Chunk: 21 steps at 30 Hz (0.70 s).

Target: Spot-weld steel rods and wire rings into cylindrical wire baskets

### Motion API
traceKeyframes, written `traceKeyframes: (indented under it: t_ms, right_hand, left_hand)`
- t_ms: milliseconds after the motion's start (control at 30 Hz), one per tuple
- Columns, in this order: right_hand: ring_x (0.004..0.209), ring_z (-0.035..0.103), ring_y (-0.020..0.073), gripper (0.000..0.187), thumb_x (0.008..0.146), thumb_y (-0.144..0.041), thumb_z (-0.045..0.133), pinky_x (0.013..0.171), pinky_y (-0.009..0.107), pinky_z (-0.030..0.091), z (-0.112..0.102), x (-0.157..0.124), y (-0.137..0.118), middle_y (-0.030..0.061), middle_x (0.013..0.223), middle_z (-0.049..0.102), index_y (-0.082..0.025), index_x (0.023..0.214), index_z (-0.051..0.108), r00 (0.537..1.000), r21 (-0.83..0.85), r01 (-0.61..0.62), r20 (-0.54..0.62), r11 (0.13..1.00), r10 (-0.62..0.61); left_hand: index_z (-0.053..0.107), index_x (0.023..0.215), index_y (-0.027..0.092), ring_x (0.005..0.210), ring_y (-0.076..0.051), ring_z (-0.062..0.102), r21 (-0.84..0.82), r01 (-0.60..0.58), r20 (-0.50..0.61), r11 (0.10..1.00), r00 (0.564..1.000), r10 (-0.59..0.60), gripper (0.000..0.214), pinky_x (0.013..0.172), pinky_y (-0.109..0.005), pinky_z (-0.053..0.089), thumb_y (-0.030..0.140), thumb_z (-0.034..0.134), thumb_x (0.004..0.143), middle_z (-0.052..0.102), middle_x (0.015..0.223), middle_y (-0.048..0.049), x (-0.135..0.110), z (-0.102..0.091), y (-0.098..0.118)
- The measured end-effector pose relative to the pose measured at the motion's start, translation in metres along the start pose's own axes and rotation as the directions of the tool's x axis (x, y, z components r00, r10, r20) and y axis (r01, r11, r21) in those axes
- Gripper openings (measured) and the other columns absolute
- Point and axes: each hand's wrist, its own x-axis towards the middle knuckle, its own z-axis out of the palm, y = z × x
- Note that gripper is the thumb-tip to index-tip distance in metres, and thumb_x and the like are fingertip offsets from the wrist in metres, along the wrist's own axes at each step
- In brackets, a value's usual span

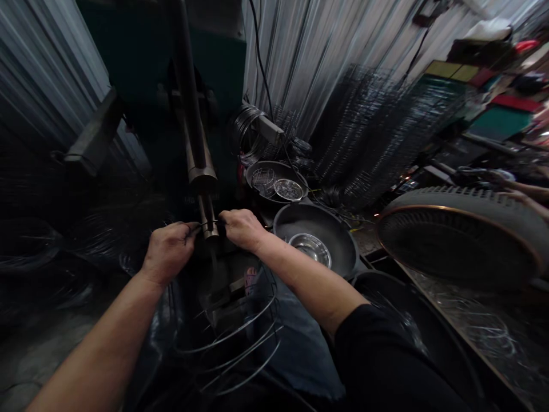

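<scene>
My left hand and my right hand are both closed, pinching dark wire ends on either side of a copper-coloured lower electrode. A thin wire spans the gap between my fingertips at the electrode's tip. Above it, a thick upper electrode hangs from a dark green welding machine. Curved wire hoops of a wire frame hang below my hands, near my lap; how they join the held wire is hidden in shadow.
To the right stand black pans, one holding a shiny metal bowl. Behind them are wire coils and tall stacks of wire racks. A round fan stands at right, with another person's arm beyond.
</scene>
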Motion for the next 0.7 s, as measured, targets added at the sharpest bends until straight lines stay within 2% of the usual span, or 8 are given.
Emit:
traceKeyframes:
  t_ms: [200, 333, 400, 467, 533, 567, 600, 700]
  right_hand:
    - [0.091, 0.064, 0.0207, 0.028, 0.092, -0.022, 0.043, 0.074, 0.027, 0.044, 0.000, -0.001, -0.002, 0.0081, 0.100, 0.070, -0.019, 0.107, 0.065, 1.000, -0.022, 0.007, 0.001, 1.000, -0.007]
    - [0.093, 0.065, 0.0223, 0.026, 0.090, -0.019, 0.045, 0.078, 0.028, 0.046, 0.001, -0.001, 0.000, 0.0089, 0.098, 0.071, -0.018, 0.102, 0.067, 1.000, 0.021, 0.006, -0.027, 1.000, -0.006]
    - [0.097, 0.065, 0.0211, 0.024, 0.088, -0.016, 0.049, 0.082, 0.027, 0.047, 0.004, -0.001, 0.004, 0.0083, 0.099, 0.072, -0.018, 0.101, 0.069, 0.999, 0.138, 0.000, -0.052, 0.990, 0.007]
    - [0.098, 0.066, 0.0184, 0.022, 0.086, -0.015, 0.054, 0.084, 0.025, 0.047, 0.007, -0.001, 0.009, 0.0064, 0.101, 0.073, -0.019, 0.101, 0.070, 0.996, 0.343, -0.015, -0.080, 0.939, 0.046]
    - [0.096, 0.067, 0.0170, 0.020, 0.083, -0.017, 0.060, 0.084, 0.024, 0.049, 0.012, -0.002, 0.014, 0.0054, 0.100, 0.073, -0.017, 0.100, 0.071, 0.987, 0.552, -0.060, -0.089, 0.832, 0.131]
    - [0.094, 0.067, 0.0173, 0.019, 0.081, -0.019, 0.063, 0.084, 0.025, 0.049, 0.014, -0.003, 0.016, 0.0057, 0.098, 0.074, -0.016, 0.098, 0.072, 0.979, 0.627, -0.090, -0.086, 0.774, 0.184]
    - [0.092, 0.068, 0.0178, 0.019, 0.080, -0.020, 0.065, 0.084, 0.026, 0.050, 0.016, -0.004, 0.017, 0.0061, 0.096, 0.074, -0.014, 0.096, 0.072, 0.969, 0.681, -0.118, -0.081, 0.722, 0.234]
    - [0.088, 0.068, 0.0189, 0.017, 0.076, -0.021, 0.068, 0.083, 0.028, 0.051, 0.020, -0.006, 0.017, 0.0060, 0.090, 0.075, -0.013, 0.090, 0.074, 0.944, 0.759, -0.164, -0.066, 0.630, 0.325]
  left_hand:
    - [0.075, 0.092, 0.019, 0.084, -0.024, 0.068, -0.016, 0.040, 0.020, 0.999, 0.999, -0.040, 0.035, 0.080, -0.035, 0.052, 0.036, 0.045, 0.082, 0.074, 0.091, -0.0094, 0.001, 0.001, 0.004]
    - [0.076, 0.091, 0.021, 0.088, -0.025, 0.068, -0.120, 0.182, 0.073, 0.976, 0.982, -0.174, 0.030, 0.084, -0.037, 0.051, 0.031, 0.051, 0.077, 0.074, 0.092, -0.0091, 0.001, -0.003, 0.010]
    - [0.075, 0.093, 0.020, 0.091, -0.024, 0.068, -0.215, 0.261, 0.100, 0.941, 0.964, -0.245, 0.029, 0.086, -0.037, 0.051, 0.032, 0.055, 0.076, 0.074, 0.094, -0.0086, -0.004, -0.006, 0.009]
    - [0.075, 0.095, 0.018, 0.086, -0.023, 0.069, -0.401, 0.398, 0.125, 0.825, 0.916, -0.382, 0.031, 0.080, -0.034, 0.053, 0.037, 0.061, 0.074, 0.075, 0.092, -0.0075, -0.012, -0.007, 0.006]
    - [0.074, 0.096, 0.017, 0.077, -0.020, 0.068, -0.631, 0.516, 0.180, 0.580, 0.823, -0.538, 0.038, 0.070, -0.029, 0.054, 0.040, 0.071, 0.066, 0.075, 0.087, -0.0067, -0.022, -0.007, 0.004]
    - [0.074, 0.095, 0.016, 0.071, -0.018, 0.068, -0.708, 0.534, 0.205, 0.462, 0.781, -0.590, 0.040, 0.065, -0.026, 0.053, 0.039, 0.075, 0.062, 0.075, 0.084, -0.0062, -0.025, -0.006, 0.004]
    - [0.074, 0.094, 0.016, 0.066, -0.015, 0.066, -0.754, 0.534, 0.217, 0.382, 0.752, -0.623, 0.041, 0.060, -0.024, 0.052, 0.038, 0.077, 0.060, 0.074, 0.080, -0.0057, -0.027, -0.006, 0.005]
    - [0.075, 0.086, 0.014, 0.053, -0.011, 0.059, -0.800, 0.531, 0.239, 0.280, 0.710, -0.663, 0.036, 0.049, -0.020, 0.046, 0.032, 0.080, 0.055, 0.071, 0.067, -0.0043, -0.027, -0.006, 0.012]
